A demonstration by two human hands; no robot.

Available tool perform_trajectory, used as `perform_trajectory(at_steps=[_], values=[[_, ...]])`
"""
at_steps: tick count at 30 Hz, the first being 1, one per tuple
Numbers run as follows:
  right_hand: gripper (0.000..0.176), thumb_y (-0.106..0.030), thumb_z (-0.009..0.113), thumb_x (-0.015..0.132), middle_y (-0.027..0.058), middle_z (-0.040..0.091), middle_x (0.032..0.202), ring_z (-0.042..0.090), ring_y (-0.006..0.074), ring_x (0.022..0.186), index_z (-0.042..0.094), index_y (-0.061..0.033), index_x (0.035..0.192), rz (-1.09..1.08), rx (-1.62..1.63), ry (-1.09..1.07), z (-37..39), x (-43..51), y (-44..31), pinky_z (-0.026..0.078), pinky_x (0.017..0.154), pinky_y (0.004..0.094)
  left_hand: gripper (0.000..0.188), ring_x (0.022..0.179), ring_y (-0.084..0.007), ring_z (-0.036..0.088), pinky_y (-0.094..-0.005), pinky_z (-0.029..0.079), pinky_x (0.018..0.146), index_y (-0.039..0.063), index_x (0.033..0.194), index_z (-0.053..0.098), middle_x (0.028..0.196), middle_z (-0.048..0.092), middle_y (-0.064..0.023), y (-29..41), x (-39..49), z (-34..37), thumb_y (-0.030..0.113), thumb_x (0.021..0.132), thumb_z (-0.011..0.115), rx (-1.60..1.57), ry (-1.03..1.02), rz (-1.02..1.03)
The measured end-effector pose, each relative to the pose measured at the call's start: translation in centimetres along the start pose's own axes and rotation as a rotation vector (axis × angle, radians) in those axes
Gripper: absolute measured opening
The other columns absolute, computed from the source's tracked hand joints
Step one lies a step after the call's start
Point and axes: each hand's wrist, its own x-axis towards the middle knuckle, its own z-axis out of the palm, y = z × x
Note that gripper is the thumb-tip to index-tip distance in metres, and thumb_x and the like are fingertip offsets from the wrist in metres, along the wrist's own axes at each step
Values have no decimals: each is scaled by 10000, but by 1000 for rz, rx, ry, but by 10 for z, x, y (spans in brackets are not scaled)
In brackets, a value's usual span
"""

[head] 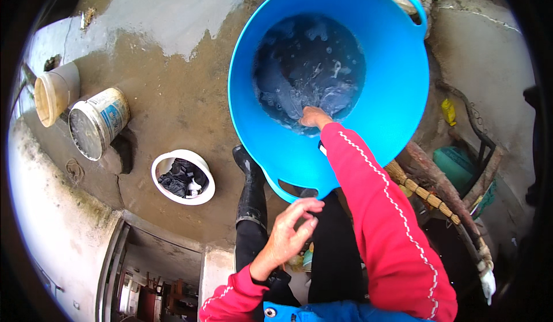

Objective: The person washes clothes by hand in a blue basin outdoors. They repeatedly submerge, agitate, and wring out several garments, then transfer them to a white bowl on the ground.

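A large blue plastic tub (389,93) with two handles stands before me, holding dark, sudsy water (302,49). My right hand (315,117) reaches down into it, its fingers under the surface beside dark wet cloth (278,86); whether they grip the cloth is hidden. My left hand (291,231) hovers just outside the tub's near handle (317,194), fingers bent and apart, holding nothing. To the left on the wet ground sits a white plastic basin (209,192) with black clothes (177,179) and a small white piece inside.
Two plastic buckets (99,118) lie or lean at the left, by a wall (56,201) and a doorway (160,240). On the right are a straw broom (423,192), a wooden pole (440,183) and a green container (453,166). My black rubber boot (251,183) is beside the tub.
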Motion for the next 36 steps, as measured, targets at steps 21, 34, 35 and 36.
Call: perform_trajectory(at_steps=[21, 34, 35, 36], values=[[558, -341, 529, 909, 142, 526, 1327, 500, 249, 1230, 465, 27, 1324, -689, 1830, 461, -35, -427, -39, 349, 1066, 415, 806, 1307, -339, 381, -613, 277, 1049, 128, 1451, 301, 1449, 380, -140, -6, 76, 29, 512, 832, 646, -1063, 226, -359], [875, -704, 347, 897, 121, 493, 1353, 476, 251, 1236, 370, 15, 1395, -550, 2172, 241, -43, -318, -13, 351, 1055, 401, 388, 929, -125, 585, -281, 477, 813, 43, 1142, 575, 1012, 641, -45, 73, 60, 69, 65, 783, 720, 124, 162, 238], [857, -719, 351, 886, 117, 550, 1280, 533, 236, 1152, 436, -7, 1355, -650, 2203, 172, -40, -314, -16, 408, 1003, 377, 367, 921, -129, 591, -285, 479, 805, 45, 1121, 585, 988, 643, -50, 76, 57, 73, 76, 784, 727, 228, 110, 248], [835, -722, 361, 881, 103, 579, 1221, 563, 221, 1080, 476, -20, 1318, -480, 2216, 149, -37, -309, -19, 442, 952, 356, 299, 866, -190, 636, -313, 494, 759, 39, 1024, 626, 934, 650, -81, 79, 54, 75, 106, 761, 750, 423, 154, 449]])
